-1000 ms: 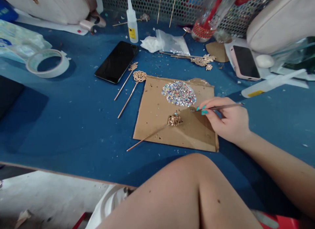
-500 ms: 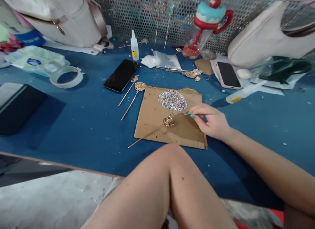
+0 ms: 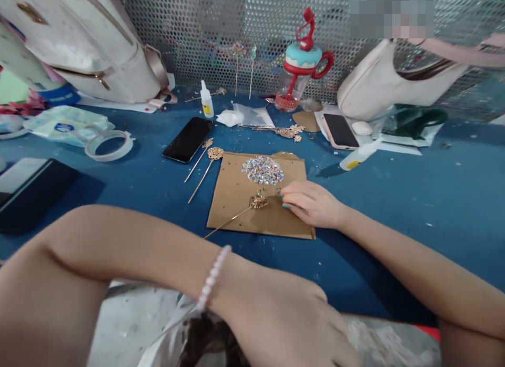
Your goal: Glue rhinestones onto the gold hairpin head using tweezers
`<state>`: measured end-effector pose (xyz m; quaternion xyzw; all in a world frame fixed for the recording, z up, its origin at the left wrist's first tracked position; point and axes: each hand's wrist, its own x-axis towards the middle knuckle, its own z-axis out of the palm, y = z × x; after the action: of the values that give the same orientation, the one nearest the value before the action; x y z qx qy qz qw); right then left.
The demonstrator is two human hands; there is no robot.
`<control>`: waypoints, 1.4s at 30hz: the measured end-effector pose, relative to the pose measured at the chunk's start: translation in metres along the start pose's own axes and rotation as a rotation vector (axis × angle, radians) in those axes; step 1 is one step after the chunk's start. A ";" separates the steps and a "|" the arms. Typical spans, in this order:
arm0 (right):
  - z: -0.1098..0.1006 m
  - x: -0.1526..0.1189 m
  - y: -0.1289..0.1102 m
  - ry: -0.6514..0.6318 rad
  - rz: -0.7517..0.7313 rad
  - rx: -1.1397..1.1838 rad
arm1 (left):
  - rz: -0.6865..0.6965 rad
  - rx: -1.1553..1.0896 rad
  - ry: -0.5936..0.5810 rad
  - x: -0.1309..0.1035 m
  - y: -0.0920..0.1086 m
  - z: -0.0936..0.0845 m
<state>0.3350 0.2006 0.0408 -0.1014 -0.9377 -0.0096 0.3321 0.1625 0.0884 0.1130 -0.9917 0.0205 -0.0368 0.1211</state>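
Observation:
My right hand [image 3: 311, 204] rests at the right side of a cardboard sheet [image 3: 232, 212], its fingers curled together. What lies between its fingertips is too small to make out. Just left of them is a gold hairpin [image 3: 258, 201], its openwork flower head on the cardboard and its stem pointing to the lower left. Behind it sits a pile of sparkling rhinestones [image 3: 262, 170]. Across the bottom, below the cardboard's near edge, stretches my left arm with a beaded bracelet; my left hand [image 3: 288, 314] is blurred, back up, fingers partly out of frame.
Two more hairpins [image 3: 215, 153] lie left of the cardboard, near a black phone [image 3: 189, 139]. Glue bottles [image 3: 206, 101], a tape roll [image 3: 109, 146], a red-handled cup [image 3: 292, 75] and a pink phone [image 3: 340, 130] surround it. Bags [image 3: 369, 88] stand against the perforated metal panel.
My left forearm and hand have come into view across the bottom. My right hand has lowered from a raised pinch on a thin tool to the cardboard. The camera view has shifted.

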 end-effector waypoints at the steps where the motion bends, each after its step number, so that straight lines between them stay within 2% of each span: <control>1: 0.000 0.000 -0.001 -0.002 0.003 0.011 | 0.126 -0.098 0.048 -0.015 -0.005 0.004; 3: 0.001 -0.001 -0.003 0.013 0.042 0.038 | 0.090 -0.418 0.100 -0.042 -0.010 0.014; 6: 0.000 -0.003 -0.002 0.069 0.152 0.073 | -0.040 -0.634 0.188 -0.074 -0.017 0.029; 13: -0.005 -0.004 0.007 0.134 0.456 0.080 | -0.196 -0.791 0.264 -0.124 -0.032 0.042; 17: -0.007 0.001 0.014 0.124 0.519 0.095 | -0.265 -0.818 0.272 -0.144 -0.040 0.044; 20: -0.004 0.009 0.019 0.101 0.471 0.144 | -0.282 -0.824 0.264 -0.148 -0.045 0.047; 24: 0.001 0.018 0.025 0.080 0.375 0.194 | -0.314 -0.847 0.316 -0.146 -0.044 0.052; 31: 0.001 0.017 0.025 0.045 0.439 0.248 | -0.360 -0.842 0.295 -0.151 -0.034 0.062; 42: -0.006 0.019 0.021 -0.024 0.432 0.261 | -0.469 -0.822 0.313 -0.152 -0.028 0.055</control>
<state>0.3284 0.2239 0.0566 -0.2556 -0.8916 0.1841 0.3254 0.0158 0.1363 0.0564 -0.9180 -0.1722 -0.2002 -0.2959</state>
